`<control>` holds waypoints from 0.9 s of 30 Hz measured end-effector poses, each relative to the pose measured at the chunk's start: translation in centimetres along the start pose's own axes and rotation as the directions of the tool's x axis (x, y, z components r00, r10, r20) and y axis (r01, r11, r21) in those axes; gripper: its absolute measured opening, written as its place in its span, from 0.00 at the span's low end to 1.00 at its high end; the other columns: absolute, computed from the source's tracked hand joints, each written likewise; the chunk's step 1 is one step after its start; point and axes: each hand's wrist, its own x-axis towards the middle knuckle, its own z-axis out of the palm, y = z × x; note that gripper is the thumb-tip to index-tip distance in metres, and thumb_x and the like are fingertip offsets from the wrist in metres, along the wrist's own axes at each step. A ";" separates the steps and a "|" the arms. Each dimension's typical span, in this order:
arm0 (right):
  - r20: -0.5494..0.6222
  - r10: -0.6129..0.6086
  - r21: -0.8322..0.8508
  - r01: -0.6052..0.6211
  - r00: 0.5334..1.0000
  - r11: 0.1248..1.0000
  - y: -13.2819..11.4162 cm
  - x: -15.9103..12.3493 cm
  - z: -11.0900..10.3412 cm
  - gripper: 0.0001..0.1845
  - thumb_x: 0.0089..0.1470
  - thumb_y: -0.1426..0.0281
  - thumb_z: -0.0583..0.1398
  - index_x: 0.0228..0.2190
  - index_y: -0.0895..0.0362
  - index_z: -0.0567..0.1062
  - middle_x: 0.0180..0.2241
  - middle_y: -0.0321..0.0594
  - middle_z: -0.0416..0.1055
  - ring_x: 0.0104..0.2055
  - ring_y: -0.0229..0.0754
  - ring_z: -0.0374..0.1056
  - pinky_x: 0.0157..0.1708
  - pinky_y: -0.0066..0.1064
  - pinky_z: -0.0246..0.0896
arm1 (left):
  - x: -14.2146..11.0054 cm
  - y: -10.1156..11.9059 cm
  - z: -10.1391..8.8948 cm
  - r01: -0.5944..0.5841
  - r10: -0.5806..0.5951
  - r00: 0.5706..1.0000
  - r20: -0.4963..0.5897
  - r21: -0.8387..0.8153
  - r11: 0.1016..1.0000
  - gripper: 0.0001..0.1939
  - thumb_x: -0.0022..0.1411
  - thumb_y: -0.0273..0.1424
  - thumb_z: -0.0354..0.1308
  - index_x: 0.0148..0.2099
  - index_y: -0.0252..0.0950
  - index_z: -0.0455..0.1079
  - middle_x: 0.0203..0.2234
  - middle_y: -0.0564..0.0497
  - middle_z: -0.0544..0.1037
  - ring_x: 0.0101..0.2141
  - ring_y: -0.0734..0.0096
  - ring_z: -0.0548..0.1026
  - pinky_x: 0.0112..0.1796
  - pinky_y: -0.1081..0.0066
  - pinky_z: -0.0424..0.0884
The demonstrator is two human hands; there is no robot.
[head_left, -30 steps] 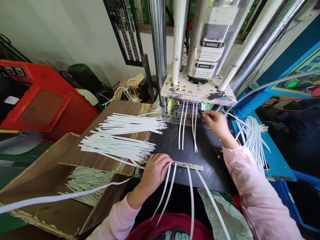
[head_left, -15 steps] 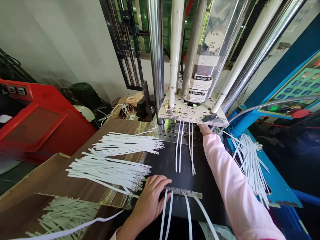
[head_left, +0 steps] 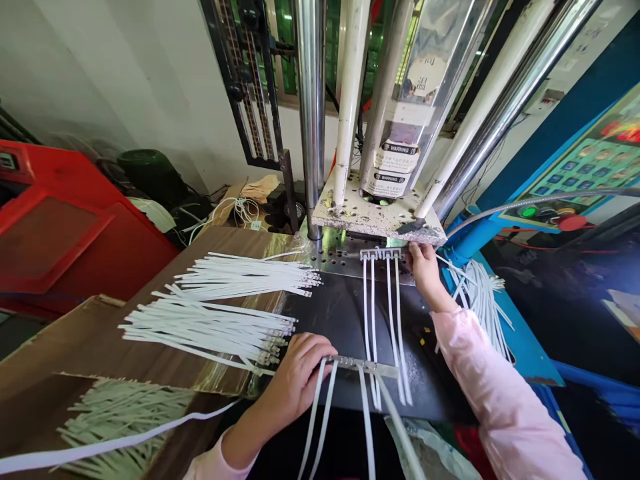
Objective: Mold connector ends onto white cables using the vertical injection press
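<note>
Inside the cardboard box [head_left: 60, 337], loose white strips [head_left: 125, 423], left hand [head_left: 300, 373] gripping a metal bar [head_left: 360, 364], right hand [head_left: 428, 270], grip unclear.

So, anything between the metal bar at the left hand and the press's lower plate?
Yes: four white strips run from the comb-like piece at the lower plate, across the black tabletop, to the metal bar. Can't tell whether over or under it.

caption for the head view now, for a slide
Left hand at the end of a metal bar with white strips, right hand at a perforated plate's edge.
</note>
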 end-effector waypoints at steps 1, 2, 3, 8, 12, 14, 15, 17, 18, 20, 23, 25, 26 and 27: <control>-0.015 0.024 0.026 -0.024 1.000 0.999 -0.1 -2.0 -0.5 0.19 0.65 0.51 0.50 0.35 0.52 0.66 0.24 0.30 0.63 0.20 0.35 0.59 0.19 0.27 0.56 | 0.3 0.4 -0.6 -0.018 0.017 0.999 -0.040 -0.020 1.000 0.08 0.69 0.25 0.53 0.48 0.38 0.69 0.40 0.49 0.76 0.42 0.65 0.72 0.45 0.65 0.67; -0.015 0.053 0.050 -0.052 0.998 0.997 -0.3 -4.1 -0.9 0.18 0.64 0.50 0.51 0.33 0.51 0.64 0.21 0.28 0.61 0.19 0.35 0.57 0.18 0.26 0.53 | 0.7 0.9 -1.2 -0.030 0.028 0.996 -0.085 -0.031 0.999 0.08 0.68 0.25 0.54 0.48 0.39 0.69 0.41 0.49 0.76 0.43 0.66 0.73 0.46 0.66 0.68; 0.001 0.088 0.075 -0.088 0.996 0.993 -0.4 -6.3 -1.3 0.18 0.62 0.50 0.54 0.32 0.51 0.62 0.20 0.27 0.59 0.18 0.34 0.55 0.17 0.26 0.51 | 1.2 1.4 -1.9 -0.035 0.030 0.990 -0.137 -0.032 0.999 0.09 0.68 0.24 0.55 0.49 0.39 0.69 0.41 0.49 0.76 0.43 0.67 0.73 0.46 0.67 0.68; 0.275 0.222 -0.016 -0.227 0.936 0.974 -1.2 -15.6 -3.3 0.19 0.62 0.49 0.53 0.30 0.51 0.62 0.18 0.28 0.61 0.17 0.35 0.56 0.19 0.26 0.52 | 4.1 2.8 -4.3 -0.009 0.032 0.936 -0.350 0.066 0.998 0.10 0.66 0.24 0.58 0.49 0.39 0.70 0.42 0.50 0.76 0.44 0.68 0.74 0.47 0.68 0.69; 0.323 0.214 -0.403 -0.070 0.922 0.912 -2.5 -17.4 -5.7 0.19 0.62 0.50 0.55 0.34 0.52 0.72 0.21 0.35 0.68 0.23 0.40 0.65 0.26 0.30 0.59 | 5.9 2.4 -4.6 -0.042 0.099 0.929 -0.357 0.163 0.986 0.09 0.66 0.24 0.59 0.48 0.39 0.71 0.41 0.49 0.77 0.43 0.65 0.74 0.46 0.65 0.69; 0.313 0.180 -0.300 -0.083 0.933 0.950 -3.8 -16.5 -6.4 0.22 0.62 0.49 0.55 0.45 0.53 0.73 0.28 0.39 0.73 0.28 0.42 0.69 0.28 0.32 0.63 | 6.7 2.1 -4.1 -0.054 0.109 0.941 -0.322 0.176 0.983 0.09 0.67 0.26 0.58 0.48 0.39 0.71 0.41 0.49 0.77 0.44 0.64 0.74 0.46 0.63 0.69; 0.335 0.155 -0.175 -0.101 0.929 0.979 -4.5 -15.8 -6.4 0.25 0.62 0.49 0.55 0.51 0.52 0.71 0.33 0.41 0.75 0.31 0.43 0.71 0.30 0.32 0.65 | 7.2 1.9 -3.8 -0.062 0.114 0.947 -0.301 0.177 0.982 0.08 0.67 0.26 0.58 0.48 0.39 0.72 0.42 0.48 0.77 0.44 0.63 0.73 0.46 0.62 0.69; 0.387 0.098 0.069 -0.135 0.917 0.988 -5.7 -13.9 -6.1 0.29 0.60 0.49 0.58 0.56 0.51 0.69 0.42 0.42 0.76 0.36 0.42 0.72 0.33 0.32 0.68 | 8.5 1.5 -3.0 -0.106 0.153 0.952 -0.265 0.183 0.977 0.08 0.68 0.28 0.57 0.48 0.38 0.73 0.42 0.47 0.77 0.44 0.62 0.73 0.47 0.61 0.69; 0.410 0.074 0.138 -0.142 0.909 0.980 -6.1 -12.9 -5.8 0.28 0.59 0.49 0.60 0.54 0.51 0.72 0.42 0.42 0.76 0.36 0.42 0.72 0.33 0.32 0.69 | 9.3 1.2 -2.5 -0.130 0.177 0.950 -0.258 0.191 0.973 0.08 0.68 0.29 0.57 0.48 0.38 0.74 0.41 0.47 0.77 0.44 0.62 0.73 0.47 0.61 0.69; 0.430 0.035 0.168 -0.118 0.902 0.979 -6.0 -10.6 -4.9 0.24 0.56 0.52 0.63 0.47 0.54 0.78 0.38 0.40 0.76 0.32 0.39 0.69 0.33 0.31 0.68 | 11.1 0.2 -1.5 -0.135 0.193 0.940 -0.283 0.214 0.967 0.08 0.67 0.32 0.59 0.46 0.39 0.76 0.40 0.47 0.76 0.43 0.63 0.73 0.47 0.62 0.70; 0.389 -0.029 0.103 -0.012 0.921 0.995 -3.9 -6.7 -3.5 0.20 0.55 0.55 0.64 0.42 0.56 0.81 0.34 0.39 0.77 0.30 0.38 0.67 0.34 0.32 0.66 | 14.3 -2.5 0.0 -0.004 0.060 0.944 -0.325 0.168 0.986 0.13 0.63 0.32 0.64 0.50 0.40 0.77 0.39 0.48 0.76 0.41 0.64 0.74 0.45 0.64 0.72; 0.339 -0.086 0.024 0.083 0.937 0.996 -1.9 -3.9 -2.5 0.19 0.55 0.56 0.63 0.42 0.57 0.81 0.35 0.40 0.78 0.32 0.40 0.70 0.37 0.34 0.67 | 16.7 -4.8 0.9 0.123 -0.098 0.951 -0.292 0.070 0.990 0.20 0.61 0.28 0.65 0.56 0.38 0.74 0.40 0.48 0.77 0.40 0.66 0.76 0.44 0.67 0.74; 0.317 -0.115 -0.044 0.136 0.941 0.990 -1.0 -2.5 -2.0 0.18 0.56 0.57 0.62 0.42 0.57 0.81 0.36 0.40 0.79 0.33 0.41 0.71 0.39 0.35 0.68 | 17.9 -6.0 1.2 0.188 -0.172 0.952 -0.253 0.038 0.981 0.23 0.61 0.26 0.64 0.59 0.38 0.72 0.41 0.47 0.77 0.40 0.68 0.76 0.44 0.68 0.74; 0.296 -0.143 -0.121 0.186 0.944 0.975 -0.1 -1.1 -1.4 0.18 0.57 0.58 0.60 0.41 0.57 0.81 0.36 0.41 0.79 0.35 0.42 0.72 0.41 0.37 0.68 | 19.1 -7.2 1.5 0.248 -0.236 0.948 -0.215 0.031 0.968 0.24 0.62 0.25 0.62 0.60 0.38 0.71 0.44 0.46 0.78 0.41 0.68 0.77 0.45 0.69 0.75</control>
